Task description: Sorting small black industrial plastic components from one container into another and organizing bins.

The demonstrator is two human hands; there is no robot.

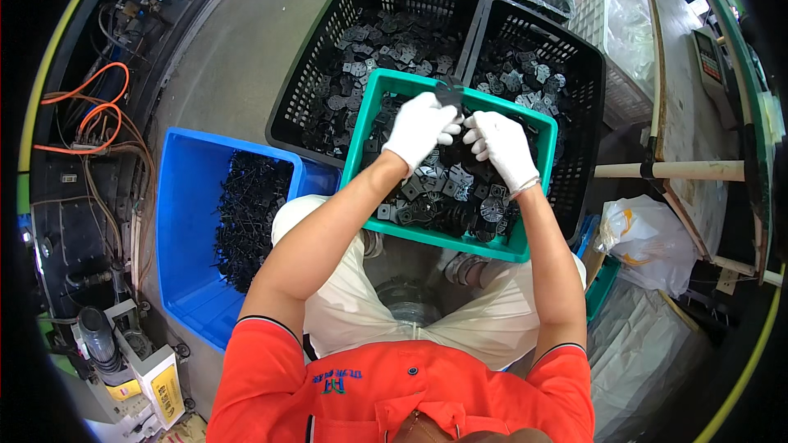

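Observation:
White work gloves cover both my hands, raised over a green bin of small black and grey flat plastic parts. In the fingers of my left hand is a dark plastic part, sticking up past the fingertips; its exact shape is unclear. My right hand is closed just beside it, fingers curled in. What lies between the right fingertips is too small and dark to tell.
Behind the green bin stand two black crates with similar parts. To the left, a blue bin holds thin black pieces. Machinery with orange hoses lines the far left. A plastic bag and a bench are at the right.

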